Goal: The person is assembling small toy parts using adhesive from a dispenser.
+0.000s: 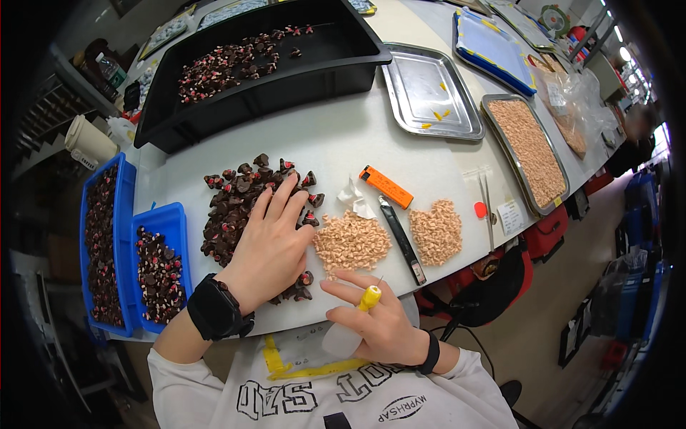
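My left hand (266,242), with a black watch on its wrist, lies with fingers spread over a pile of small dark brown pieces with pink-red parts (232,204). Its fingertips touch the pile's right side; what is under the palm is hidden. A white squeeze bottle (341,342) with a yellow cap and a thin needle tip is in my right hand (386,329) at the table's front edge. Just beyond that hand lies a heap of small beige pieces (351,242). A second beige heap (436,232) sits to the right, past a black-handled cutter knife (402,239).
Two blue trays (125,286) of dark pieces stand at left. A large black bin (264,104) is behind the pile. An orange box cutter (386,186), crumpled white paper (355,199) and tweezers (487,214) lie about. Farther right are a metal tray (436,93) and a beige-filled tray (529,150).
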Demonstrator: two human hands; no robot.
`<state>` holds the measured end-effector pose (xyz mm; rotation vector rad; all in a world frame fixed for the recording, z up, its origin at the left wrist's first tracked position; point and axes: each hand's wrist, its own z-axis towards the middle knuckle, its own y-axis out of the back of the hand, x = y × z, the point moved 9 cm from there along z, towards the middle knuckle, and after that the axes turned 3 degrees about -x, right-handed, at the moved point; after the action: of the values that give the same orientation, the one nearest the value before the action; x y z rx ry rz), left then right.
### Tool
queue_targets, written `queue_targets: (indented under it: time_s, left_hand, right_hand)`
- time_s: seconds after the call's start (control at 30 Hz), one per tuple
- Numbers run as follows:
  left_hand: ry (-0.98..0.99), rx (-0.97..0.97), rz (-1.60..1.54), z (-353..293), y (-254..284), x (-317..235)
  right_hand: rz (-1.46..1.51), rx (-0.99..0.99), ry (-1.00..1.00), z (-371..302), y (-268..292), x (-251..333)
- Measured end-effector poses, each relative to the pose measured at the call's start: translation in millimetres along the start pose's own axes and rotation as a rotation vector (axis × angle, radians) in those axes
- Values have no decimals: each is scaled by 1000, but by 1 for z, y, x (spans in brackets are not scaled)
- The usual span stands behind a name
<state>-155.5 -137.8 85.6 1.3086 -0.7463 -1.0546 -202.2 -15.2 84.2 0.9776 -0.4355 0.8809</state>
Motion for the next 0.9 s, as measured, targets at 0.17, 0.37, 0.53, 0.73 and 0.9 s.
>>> queue_targets:
  time_s: [0.17,0.37,0.53,0.73,0.9]
  left_hand:
    - [-10,20,-4,0,-1,-2]
    - [-54,37,-22,0,-5,-4]
    - [-75,-36,-48,0,-1,-10]
    - [18,-64,-230,-6,32,-25]
    - [56,184,-854,-43,37,-74]
  right_hand:
    - [-31,-28,-17,0,7,-3]
    - [-49,-34,-3,0,8,-4]
    - [-41,-57,2,-1,10,-4]
    - [129,-314,172,0,71,31]
    - [735,-1024,787,-37,176,98]
